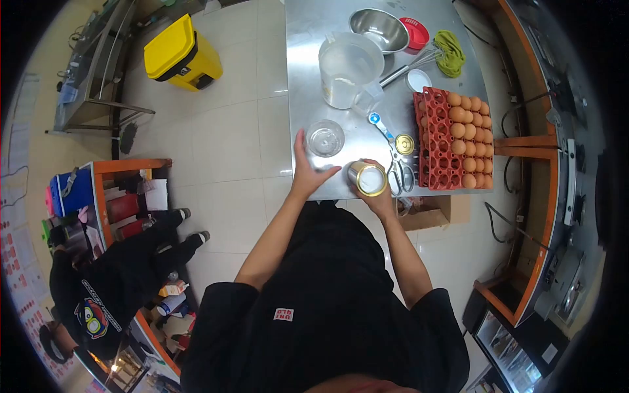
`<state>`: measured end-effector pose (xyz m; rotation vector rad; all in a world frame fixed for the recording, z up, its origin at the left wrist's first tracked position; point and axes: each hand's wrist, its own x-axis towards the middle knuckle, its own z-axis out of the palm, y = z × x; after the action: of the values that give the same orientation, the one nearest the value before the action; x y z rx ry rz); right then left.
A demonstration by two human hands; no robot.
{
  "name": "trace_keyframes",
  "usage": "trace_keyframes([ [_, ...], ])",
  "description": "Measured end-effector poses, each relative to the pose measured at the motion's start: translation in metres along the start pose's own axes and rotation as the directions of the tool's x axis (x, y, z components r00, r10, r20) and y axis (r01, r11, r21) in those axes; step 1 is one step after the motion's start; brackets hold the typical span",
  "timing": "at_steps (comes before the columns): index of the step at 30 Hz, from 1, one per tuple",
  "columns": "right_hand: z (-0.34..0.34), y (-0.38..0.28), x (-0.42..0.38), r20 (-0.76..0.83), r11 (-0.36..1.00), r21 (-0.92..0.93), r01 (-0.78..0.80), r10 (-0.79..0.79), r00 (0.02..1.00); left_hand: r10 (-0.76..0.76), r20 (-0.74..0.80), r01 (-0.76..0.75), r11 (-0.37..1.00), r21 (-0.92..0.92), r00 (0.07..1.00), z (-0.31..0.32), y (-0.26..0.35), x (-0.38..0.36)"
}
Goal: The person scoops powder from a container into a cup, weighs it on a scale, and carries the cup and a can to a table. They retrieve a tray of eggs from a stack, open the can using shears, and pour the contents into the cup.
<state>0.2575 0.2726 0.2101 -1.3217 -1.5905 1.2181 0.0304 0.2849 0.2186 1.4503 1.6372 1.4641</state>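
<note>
In the head view, my right hand [380,203] is wrapped round an opened tin can [369,179] with a gold rim and white contents, at the table's near edge. My left hand [306,171] is spread, its fingers beside a clear glass [325,138] and the thumb pointing toward the can. To the right of the can lie scissors [401,173], a round gold lid [405,144] and a blue-and-white can opener-like tool [380,124]. Beyond the glass stands a large clear plastic jug [347,72].
Stacked red egg trays [429,141] with brown eggs [468,131] stand at the right. Farther back are a steel bowl [379,29], a whisk [413,65], a red container [416,33] and a green cloth [449,54]. A yellow bin [183,56] and another person [118,281] are to the left.
</note>
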Motion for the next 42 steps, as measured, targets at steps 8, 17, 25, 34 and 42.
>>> trace_keyframes([
  [8, -0.064, -0.093, 0.031, 0.109, 0.913, -0.389, 0.126, -0.091, 0.990, 0.227, 0.273, -0.243, 0.970, 0.024, 0.935, -0.007, 0.013, 0.032],
  [17, -0.087, -0.161, 0.058, 0.403, 0.499, -0.820, 0.281, 0.154, 0.902, 0.088, 0.387, -0.165, 0.971, 0.171, 0.918, -0.007, 0.039, 0.012],
  [25, -0.071, -0.200, 0.074, 0.552, 0.241, -0.827, 0.508, 0.178, 0.815, 0.096, 0.394, -0.156, 0.980, 0.122, 0.914, 0.011, 0.028, -0.006],
  [34, -0.050, -0.226, 0.069, 0.498, 0.584, -0.682, 0.441, -0.071, 0.864, 0.110, 0.234, -0.093, 0.992, -0.084, 0.966, 0.013, 0.036, -0.002],
  [42, -0.049, -0.245, 0.065, 0.487, 0.594, -0.685, 0.422, -0.056, 0.871, 0.153, 0.203, -0.121, 0.979, -0.163, 0.967, 0.017, 0.030, -0.003],
])
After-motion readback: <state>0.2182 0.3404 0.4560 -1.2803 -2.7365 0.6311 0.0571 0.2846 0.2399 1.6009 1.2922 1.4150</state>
